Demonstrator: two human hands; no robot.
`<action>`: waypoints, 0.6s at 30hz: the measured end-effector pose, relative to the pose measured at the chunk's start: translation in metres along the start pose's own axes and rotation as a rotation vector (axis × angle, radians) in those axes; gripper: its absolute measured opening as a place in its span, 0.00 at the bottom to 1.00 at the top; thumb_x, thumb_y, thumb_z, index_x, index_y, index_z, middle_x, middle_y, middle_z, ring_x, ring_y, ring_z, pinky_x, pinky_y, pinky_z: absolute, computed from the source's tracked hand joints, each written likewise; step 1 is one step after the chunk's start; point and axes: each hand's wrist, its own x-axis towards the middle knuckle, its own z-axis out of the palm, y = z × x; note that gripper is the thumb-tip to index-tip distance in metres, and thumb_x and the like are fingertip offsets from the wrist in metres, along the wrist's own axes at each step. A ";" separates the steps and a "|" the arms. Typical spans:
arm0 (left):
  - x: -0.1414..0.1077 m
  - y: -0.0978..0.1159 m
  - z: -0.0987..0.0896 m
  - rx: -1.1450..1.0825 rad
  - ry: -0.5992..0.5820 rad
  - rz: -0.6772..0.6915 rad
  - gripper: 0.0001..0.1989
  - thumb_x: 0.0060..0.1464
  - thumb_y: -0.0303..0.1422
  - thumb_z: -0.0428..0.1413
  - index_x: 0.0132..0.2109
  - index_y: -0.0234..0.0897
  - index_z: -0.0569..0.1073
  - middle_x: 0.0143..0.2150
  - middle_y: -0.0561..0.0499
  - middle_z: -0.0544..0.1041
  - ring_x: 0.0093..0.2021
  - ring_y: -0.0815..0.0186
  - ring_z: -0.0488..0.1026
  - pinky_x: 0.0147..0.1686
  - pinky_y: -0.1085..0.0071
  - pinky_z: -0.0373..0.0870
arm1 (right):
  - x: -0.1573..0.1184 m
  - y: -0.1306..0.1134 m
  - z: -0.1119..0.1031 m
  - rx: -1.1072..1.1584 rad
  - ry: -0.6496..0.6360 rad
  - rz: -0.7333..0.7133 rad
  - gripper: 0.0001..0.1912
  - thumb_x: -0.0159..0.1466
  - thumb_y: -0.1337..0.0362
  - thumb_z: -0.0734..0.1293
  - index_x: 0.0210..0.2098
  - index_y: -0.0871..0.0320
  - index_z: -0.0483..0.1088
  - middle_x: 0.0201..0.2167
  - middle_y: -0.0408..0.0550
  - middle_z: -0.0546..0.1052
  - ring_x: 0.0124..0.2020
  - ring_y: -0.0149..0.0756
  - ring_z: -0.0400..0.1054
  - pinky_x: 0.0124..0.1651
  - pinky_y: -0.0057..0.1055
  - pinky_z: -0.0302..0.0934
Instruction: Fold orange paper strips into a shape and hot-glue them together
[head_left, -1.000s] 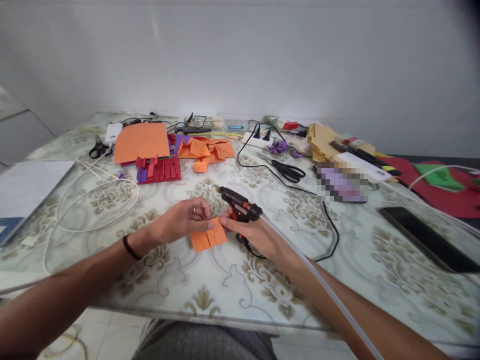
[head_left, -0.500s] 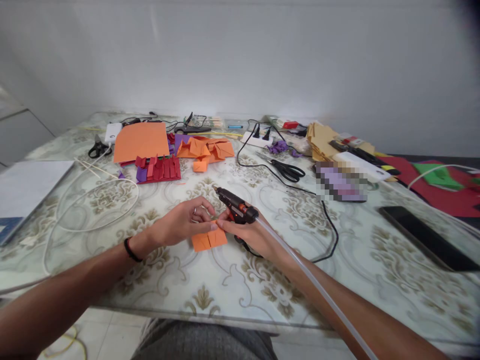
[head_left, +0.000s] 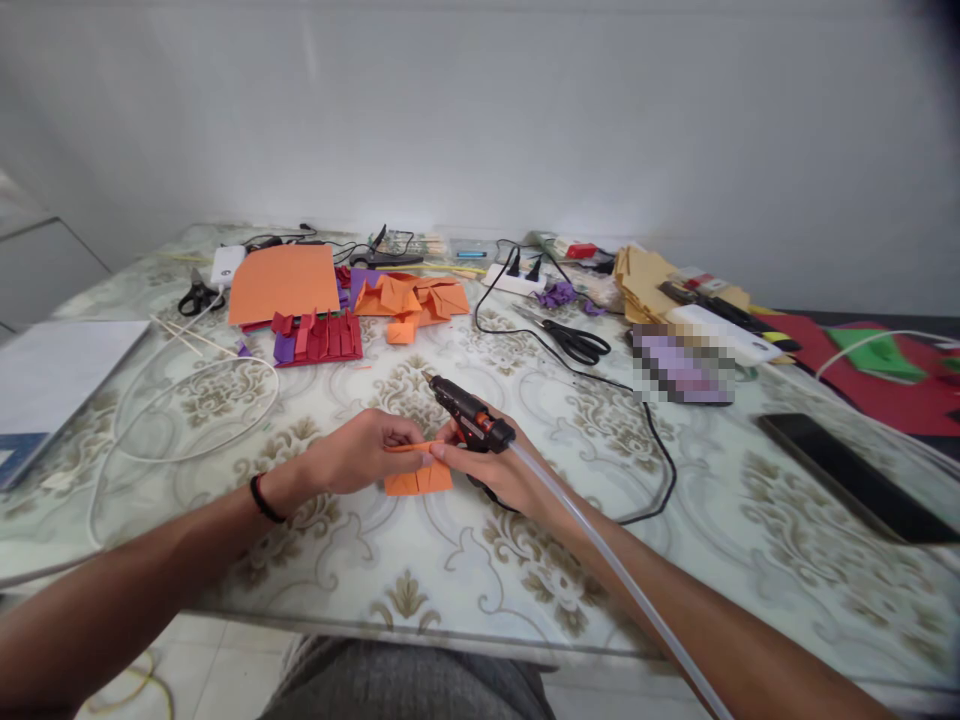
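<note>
An orange piece of folded paper [head_left: 417, 480] is pinched along its upper edge by both hands, low in the middle of the table. My left hand [head_left: 367, 450] grips it from the left with thumb and fingers. My right hand [head_left: 491, 462] presses its thumb on the paper's right part. A black glue gun [head_left: 472, 412] also rests in my right hand, its nozzle pointing up and left, with a long clear glue stick [head_left: 592, 525] coming out of its back. Parts of the fingers behind the paper are hidden.
Folded red paper strips [head_left: 322, 338], an orange sheet [head_left: 285, 283] and orange folded pieces [head_left: 409, 297] lie behind the hands. Black scissors [head_left: 574, 342] and a white power strip [head_left: 516, 279] are at the back. The black cord [head_left: 671, 470] loops right, near a phone [head_left: 847, 475].
The orange paper's upper edge is now folded over, and the fingers of my left hand have curled in closer to it. The glue gun has shifted slightly left.
</note>
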 end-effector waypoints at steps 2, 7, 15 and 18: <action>0.000 0.002 0.000 -0.012 -0.001 -0.009 0.16 0.61 0.44 0.58 0.37 0.35 0.80 0.26 0.55 0.70 0.27 0.70 0.61 0.26 0.73 0.55 | 0.000 -0.001 0.000 0.000 0.006 -0.012 0.15 0.57 0.54 0.76 0.34 0.56 0.71 0.28 0.43 0.75 0.29 0.35 0.67 0.33 0.32 0.61; -0.001 0.007 -0.004 -0.083 -0.062 -0.011 0.18 0.62 0.46 0.58 0.36 0.32 0.78 0.26 0.56 0.66 0.27 0.71 0.59 0.26 0.74 0.53 | 0.001 0.002 -0.001 0.019 0.016 -0.033 0.15 0.57 0.55 0.76 0.34 0.56 0.70 0.29 0.43 0.76 0.29 0.35 0.68 0.34 0.31 0.61; 0.000 0.007 -0.006 -0.060 -0.080 -0.015 0.19 0.62 0.46 0.57 0.37 0.31 0.77 0.26 0.57 0.65 0.27 0.72 0.57 0.26 0.75 0.53 | 0.002 0.007 -0.002 -0.004 0.025 -0.036 0.13 0.59 0.56 0.75 0.36 0.55 0.69 0.29 0.43 0.76 0.29 0.35 0.68 0.32 0.32 0.60; 0.001 0.005 -0.006 -0.006 -0.091 -0.015 0.18 0.62 0.45 0.57 0.37 0.32 0.78 0.26 0.57 0.65 0.27 0.72 0.57 0.25 0.74 0.53 | 0.002 0.006 -0.002 -0.008 0.038 -0.039 0.12 0.59 0.58 0.74 0.35 0.55 0.69 0.30 0.43 0.76 0.29 0.35 0.68 0.33 0.33 0.60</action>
